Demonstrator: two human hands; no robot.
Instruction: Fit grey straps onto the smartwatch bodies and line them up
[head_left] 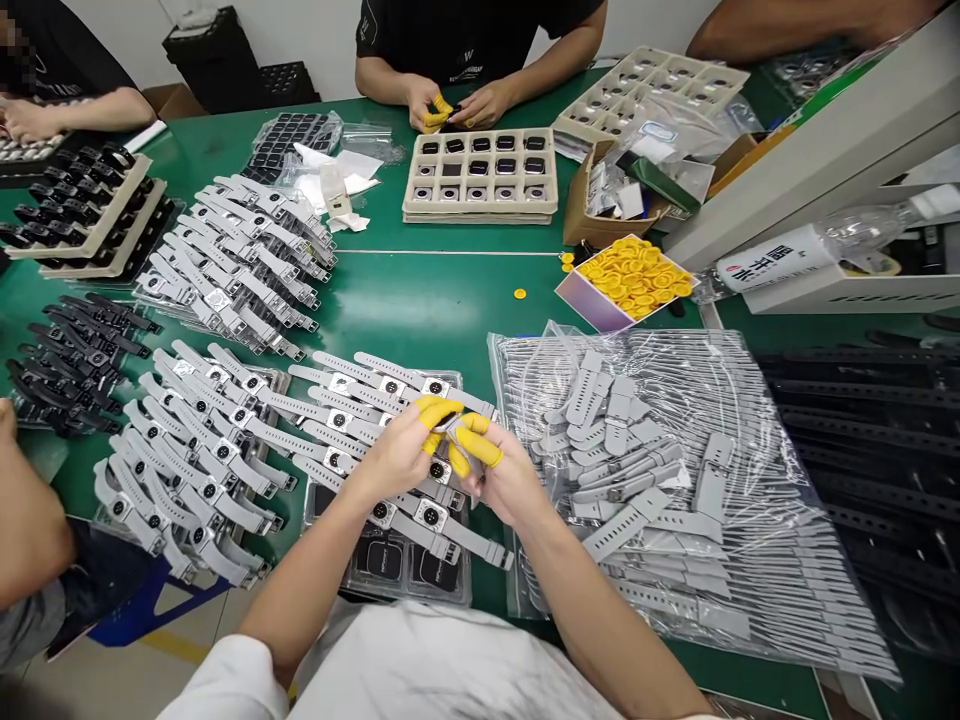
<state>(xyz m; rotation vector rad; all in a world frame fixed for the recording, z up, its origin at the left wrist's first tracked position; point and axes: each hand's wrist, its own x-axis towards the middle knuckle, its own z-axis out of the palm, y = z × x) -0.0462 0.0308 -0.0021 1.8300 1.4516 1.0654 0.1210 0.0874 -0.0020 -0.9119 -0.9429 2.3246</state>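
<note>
My left hand and my right hand meet above rows of smartwatches, with yellow finger cots on several fingertips. Between those fingertips both hands pinch a small smartwatch, dark and silver-grey and mostly covered by the fingers. Right below lie grey-strapped smartwatches, sensor side up, on a clear plastic tray with black-faced pieces in its compartments. To the right of my right hand, loose grey watch straps rest on a large clear bag packed with more straps.
More grey-strapped watches are piled at left, beside black-strapped ones. A box of yellow finger cots stands ahead right, near a plastic bottle. Across the green table, a co-worker's hands are behind a beige watch tray.
</note>
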